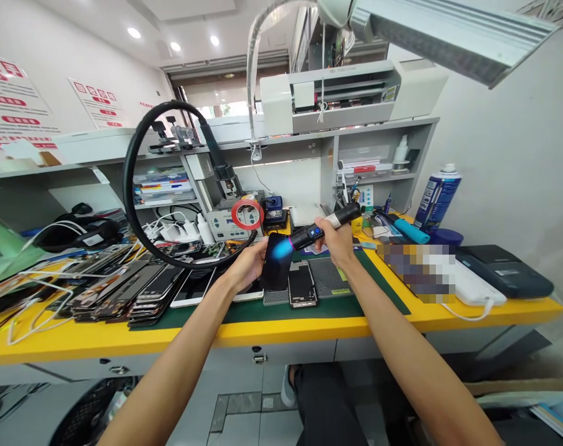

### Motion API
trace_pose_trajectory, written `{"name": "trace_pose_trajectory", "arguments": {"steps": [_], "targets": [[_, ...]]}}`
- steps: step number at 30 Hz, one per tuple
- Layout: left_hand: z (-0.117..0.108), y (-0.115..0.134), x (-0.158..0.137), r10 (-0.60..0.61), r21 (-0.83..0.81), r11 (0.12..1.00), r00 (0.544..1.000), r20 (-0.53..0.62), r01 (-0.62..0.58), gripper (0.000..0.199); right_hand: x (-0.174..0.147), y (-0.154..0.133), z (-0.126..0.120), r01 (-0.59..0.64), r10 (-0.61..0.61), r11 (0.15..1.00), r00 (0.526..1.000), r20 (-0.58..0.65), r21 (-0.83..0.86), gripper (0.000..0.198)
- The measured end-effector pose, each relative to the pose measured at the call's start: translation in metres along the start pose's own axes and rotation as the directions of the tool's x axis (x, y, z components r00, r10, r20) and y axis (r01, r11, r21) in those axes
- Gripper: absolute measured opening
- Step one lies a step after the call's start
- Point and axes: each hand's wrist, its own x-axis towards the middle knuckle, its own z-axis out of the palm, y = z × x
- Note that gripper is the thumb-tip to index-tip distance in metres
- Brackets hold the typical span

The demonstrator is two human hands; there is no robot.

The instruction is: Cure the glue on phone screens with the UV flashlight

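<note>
My left hand (pixel 249 266) grips a dark phone screen (pixel 277 267) by its left edge, tilted up above the bench. In my right hand (pixel 336 240) is a black flashlight (pixel 309 235), its lit end close to the screen. A blue-violet glow falls on the glass. Under them lies another phone screen or opened phone (pixel 303 285) on a grey perforated pad (pixel 327 277), which rests on a green mat (pixel 383 291). White-framed phones (pixel 195 288) lie to the left of my left hand, partly behind my forearm.
Stacks of phone screens (pixel 155 288) and white cables cover the left bench. A black hose (pixel 129 186) loops up behind my left hand. Red tape (pixel 248 214) stands at the back. A spray can (pixel 436 195), a white power strip-like block (pixel 471 279) and a dark case (pixel 504 269) stand right. A lamp (pixel 448 37) hangs overhead.
</note>
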Motion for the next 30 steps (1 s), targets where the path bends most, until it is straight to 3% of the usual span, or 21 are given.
{"name": "trace_pose_trajectory", "arguments": {"steps": [7, 14, 25, 30], "targets": [[-0.001, 0.001, 0.005, -0.125, -0.103, 0.986, 0.988, 0.093, 0.134, 0.018, 0.0, -0.002, -0.001, 0.013, -0.012, 1.0, 0.999, -0.03, 0.019, 0.031], [0.004, -0.003, 0.004, -0.257, -0.107, 0.947, 0.913, 0.318, 0.304, 0.045, 0.002, -0.002, -0.004, 0.02, -0.018, 0.999, 0.998, -0.054, 0.039, 0.031], [0.005, -0.007, 0.007, -0.288, -0.057, 0.948, 0.92, 0.267, 0.313, 0.049, 0.009, -0.008, -0.012, 0.087, -0.062, 0.989, 0.979, -0.195, 0.121, 0.029], [0.008, -0.006, 0.006, -0.311, -0.044, 0.943, 0.921, 0.234, 0.329, 0.048, 0.008, -0.01, -0.008, 0.115, -0.092, 0.984, 0.982, -0.167, 0.133, 0.029]]}}
